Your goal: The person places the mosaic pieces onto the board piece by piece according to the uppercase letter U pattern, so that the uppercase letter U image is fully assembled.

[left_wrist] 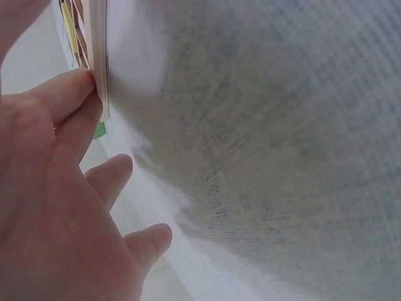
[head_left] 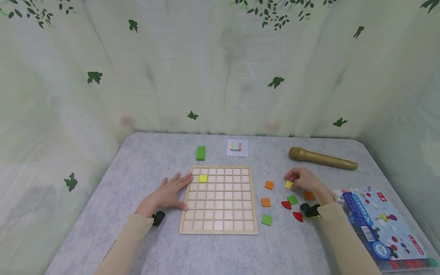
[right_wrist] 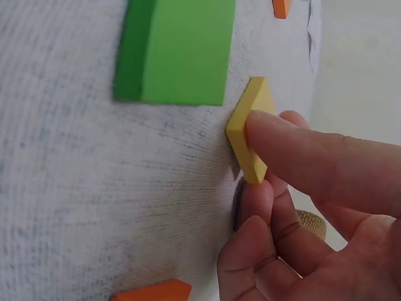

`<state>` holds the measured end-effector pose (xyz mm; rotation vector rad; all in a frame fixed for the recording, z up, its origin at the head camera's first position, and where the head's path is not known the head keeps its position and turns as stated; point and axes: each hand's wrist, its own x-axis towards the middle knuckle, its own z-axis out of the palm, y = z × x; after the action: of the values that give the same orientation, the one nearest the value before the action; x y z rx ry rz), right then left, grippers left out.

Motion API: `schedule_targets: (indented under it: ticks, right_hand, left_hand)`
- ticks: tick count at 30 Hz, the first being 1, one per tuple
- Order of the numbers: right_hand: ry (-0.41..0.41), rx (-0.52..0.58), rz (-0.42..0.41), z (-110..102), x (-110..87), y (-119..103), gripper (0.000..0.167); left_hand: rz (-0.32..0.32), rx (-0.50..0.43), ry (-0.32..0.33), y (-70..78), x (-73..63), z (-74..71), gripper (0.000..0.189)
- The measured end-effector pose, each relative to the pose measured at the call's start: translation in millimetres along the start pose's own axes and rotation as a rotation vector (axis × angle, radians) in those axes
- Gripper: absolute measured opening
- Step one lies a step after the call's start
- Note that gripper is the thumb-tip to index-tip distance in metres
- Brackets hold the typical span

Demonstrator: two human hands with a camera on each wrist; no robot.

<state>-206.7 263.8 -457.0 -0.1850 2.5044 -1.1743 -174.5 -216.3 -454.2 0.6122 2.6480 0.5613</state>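
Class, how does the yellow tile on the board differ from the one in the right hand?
The board tile sits in a compartment of the wooden board; the held tile is off the board. The board tile is untouched; the held tile is pinched by the right hand. Both are yellow.

Box w/ barcode, red labels, txt illegible

- The right hand pinched a yellow, flat, square-edged tile.
- A green, flat, straight-edged tile lay near it on the grey-white mottled surface.
- Orange pieces showed at the top and bottom edges, both cut off.
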Motion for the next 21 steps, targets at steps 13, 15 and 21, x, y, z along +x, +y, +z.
schedule_targets:
  ticks: [13, 15, 21]
  right_hand:
    - [-0.036, 0.041, 0.025, -3, 2.4, -12, 0.018]
    - [-0.044, 0.059, 0.024, -3, 5.4, -13, 0.021]
    - [-0.107, 0.108, -0.022, 7, 14.6, -30, 0.025]
  left_hand:
    - [-0.001, 0.008, 0.006, -2.0, 0.4, 3.4, 0.108]
    - [-0.002, 0.006, 0.005, -2.8, 1.1, 3.8, 0.108]
    - [-0.003, 0.01, 0.006, -4.0, 2.1, 3.5, 0.109]
